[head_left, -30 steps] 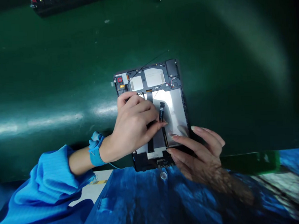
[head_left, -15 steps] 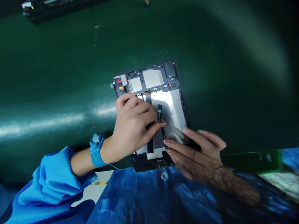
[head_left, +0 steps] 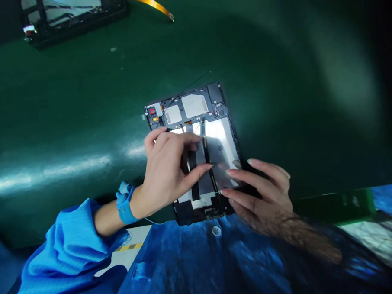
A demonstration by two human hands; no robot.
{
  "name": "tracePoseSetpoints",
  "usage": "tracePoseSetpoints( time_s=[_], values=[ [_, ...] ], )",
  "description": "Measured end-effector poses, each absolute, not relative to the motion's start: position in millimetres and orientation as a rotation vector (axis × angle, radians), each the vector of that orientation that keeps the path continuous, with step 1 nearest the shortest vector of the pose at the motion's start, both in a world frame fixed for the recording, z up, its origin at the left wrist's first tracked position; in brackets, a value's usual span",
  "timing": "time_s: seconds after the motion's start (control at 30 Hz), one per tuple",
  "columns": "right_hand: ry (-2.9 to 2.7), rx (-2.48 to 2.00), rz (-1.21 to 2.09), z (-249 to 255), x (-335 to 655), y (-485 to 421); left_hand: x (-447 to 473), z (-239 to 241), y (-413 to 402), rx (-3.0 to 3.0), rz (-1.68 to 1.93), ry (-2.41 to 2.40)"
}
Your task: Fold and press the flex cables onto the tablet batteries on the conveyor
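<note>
An opened tablet lies on the table's near edge, its silver inner plate and black frame showing. A narrow black flex cable runs flat along the plate, beside a wider black ribbon. My left hand is over the tablet's left half, thumb and index finger spread apart, both tips close to the narrow cable. Its other fingers curl toward the tablet's left side. At the lower right, my right hand has its fingers stretched out over the tablet's edge, one fingertip by the cable's lower end.
Another opened device stands at the back left, with an orange flex cable sticking out over the green table. A thin black wire reaches past the tablet's top edge. A blue wrist strap with a cord circles my left wrist.
The narrow cable's upper part, raised and folded at my left fingers before, now lies extended toward the tablet's top. My left thumb and index finger have parted. The view has shifted slightly.
</note>
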State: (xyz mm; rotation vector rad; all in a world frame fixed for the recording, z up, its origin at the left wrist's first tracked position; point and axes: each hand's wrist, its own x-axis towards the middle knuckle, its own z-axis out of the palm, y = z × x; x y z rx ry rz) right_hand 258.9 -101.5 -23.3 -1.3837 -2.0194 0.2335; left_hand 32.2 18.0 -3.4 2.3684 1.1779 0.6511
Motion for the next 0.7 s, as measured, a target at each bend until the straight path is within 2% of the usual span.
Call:
tracePoseSetpoints(
  time_s=[0.13, 0.23, 0.3, 0.47, 0.7],
  values=[
    [-1.911, -1.464, 0.319, -22, 259, -94, 18, -1, 4, 2.548, 0.71, 0.905],
    [-1.874, -1.559, 0.416, -25, 259, -91, 8, 1, -13, 2.725, 0.553, 0.498],
    [-1.895, -1.578, 0.44, -26, 259, -90, 2, 4, -23, 2.795, 0.451, 0.428],
    [-1.97, -1.596, 0.532, -25, 256, -90, -1, 10, -27, 2.921, 0.288, 0.434],
    [-2.017, -1.6, 0.514, -24, 256, -90, 8, 0, -10, 2.948, 0.362, 0.685]
  ],
)
